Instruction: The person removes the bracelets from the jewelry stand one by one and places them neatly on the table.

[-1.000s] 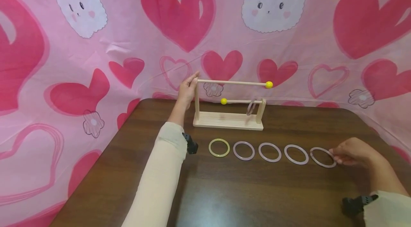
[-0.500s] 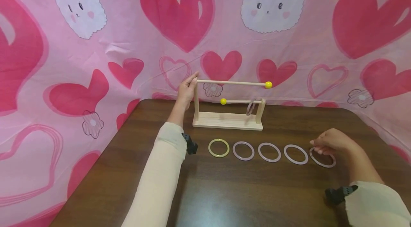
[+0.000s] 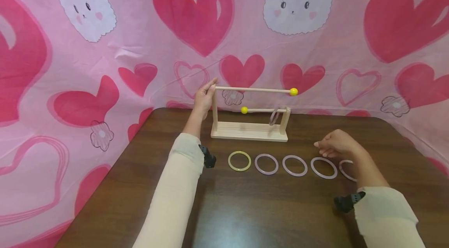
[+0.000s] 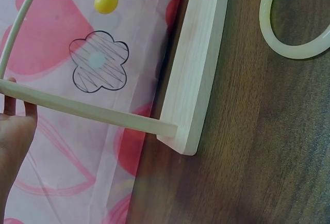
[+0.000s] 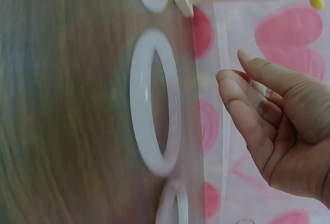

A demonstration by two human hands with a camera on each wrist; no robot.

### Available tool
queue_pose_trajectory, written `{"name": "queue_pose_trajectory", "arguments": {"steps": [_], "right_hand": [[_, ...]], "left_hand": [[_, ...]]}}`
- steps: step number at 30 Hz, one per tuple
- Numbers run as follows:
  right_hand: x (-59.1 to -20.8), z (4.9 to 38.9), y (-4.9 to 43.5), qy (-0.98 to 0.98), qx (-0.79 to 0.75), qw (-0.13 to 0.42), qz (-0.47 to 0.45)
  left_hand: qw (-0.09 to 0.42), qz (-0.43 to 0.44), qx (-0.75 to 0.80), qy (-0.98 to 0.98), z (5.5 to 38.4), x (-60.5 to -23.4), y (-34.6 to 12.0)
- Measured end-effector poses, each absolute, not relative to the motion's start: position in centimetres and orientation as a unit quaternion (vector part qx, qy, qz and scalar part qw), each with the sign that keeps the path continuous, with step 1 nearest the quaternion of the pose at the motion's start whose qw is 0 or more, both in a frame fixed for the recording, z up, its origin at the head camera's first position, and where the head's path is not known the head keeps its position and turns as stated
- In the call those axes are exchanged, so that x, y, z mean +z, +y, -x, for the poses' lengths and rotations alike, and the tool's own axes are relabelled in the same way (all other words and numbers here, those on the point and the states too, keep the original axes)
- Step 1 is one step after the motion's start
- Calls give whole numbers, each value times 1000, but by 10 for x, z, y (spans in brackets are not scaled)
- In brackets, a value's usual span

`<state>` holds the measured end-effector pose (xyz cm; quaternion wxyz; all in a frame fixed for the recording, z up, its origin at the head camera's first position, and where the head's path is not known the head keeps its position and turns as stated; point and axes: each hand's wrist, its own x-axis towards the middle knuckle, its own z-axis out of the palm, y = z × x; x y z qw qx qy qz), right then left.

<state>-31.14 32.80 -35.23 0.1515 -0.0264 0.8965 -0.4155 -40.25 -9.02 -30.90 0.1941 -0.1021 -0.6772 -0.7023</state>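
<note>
At the top of the left post of a wooden stand (image 3: 249, 132), my left hand (image 3: 203, 100) grips the post between thumb and fingers. The stand has two rods tipped with yellow balls, and one lilac ring (image 3: 271, 119) hangs on the lower rod. My right hand (image 3: 337, 145) is over the table behind the right end of a row of rings, fingers loosely bent and holding nothing. Nearest to it lie a pale lilac ring (image 3: 326, 177) and the end ring (image 3: 340, 168), which my right wrist partly covers.
Further left in the row lie two more lilac rings, one (image 3: 296, 175) beside the other (image 3: 266, 173), then a yellow-green ring (image 3: 239, 170). All lie flat on the dark wooden table (image 3: 252, 209). A pink heart-patterned cloth (image 3: 140, 37) hangs behind the table.
My right hand has left the end ring at the far right and moved leftward and away from me over the row. The left hand and the stand have stayed still.
</note>
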Motion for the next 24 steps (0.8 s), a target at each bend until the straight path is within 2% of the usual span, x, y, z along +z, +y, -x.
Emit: {"name": "queue_pose_trajectory", "arguments": {"steps": [17, 24], "right_hand": [[-361, 330, 268, 897, -434, 63, 55], [-365, 338, 243, 889, -454, 11, 58]], "left_hand": [[191, 98, -699, -682, 405, -308, -90], [191, 98, -696, -686, 405, -309, -91]]}}
